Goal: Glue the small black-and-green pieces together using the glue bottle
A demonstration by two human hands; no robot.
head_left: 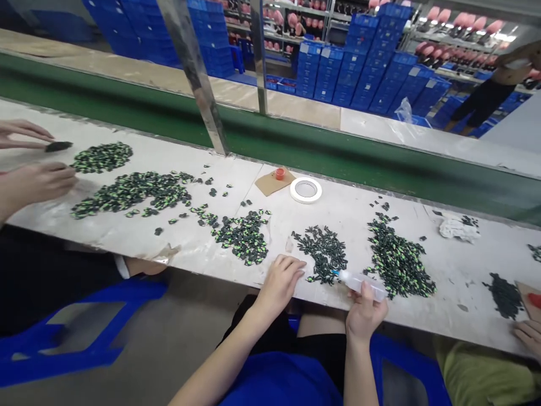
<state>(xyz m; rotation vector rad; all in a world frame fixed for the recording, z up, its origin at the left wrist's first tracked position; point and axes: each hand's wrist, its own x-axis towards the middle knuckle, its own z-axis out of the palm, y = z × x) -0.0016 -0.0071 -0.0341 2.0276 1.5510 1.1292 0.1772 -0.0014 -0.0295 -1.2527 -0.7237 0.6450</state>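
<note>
My right hand (364, 310) is closed round a small clear squeeze bottle (361, 281) with a blue tip, which points left toward a pile of small dark pieces (323, 252). My left hand (282, 280) rests at the bench's front edge, fingers curled down on the surface just left of that pile; I cannot make out anything in it. A larger heap of black-and-green pieces (399, 261) lies just right of the bottle. Another heap (245, 235) sits left of my left hand.
A co-worker's hands (34, 180) work at the far left by more heaps (135, 192). Another person's hand (528, 334) shows at the right edge. A tape roll (305, 190), an orange cap on cardboard (279, 173), a crumpled rag (459, 228) and a green conveyor (380, 163) lie behind.
</note>
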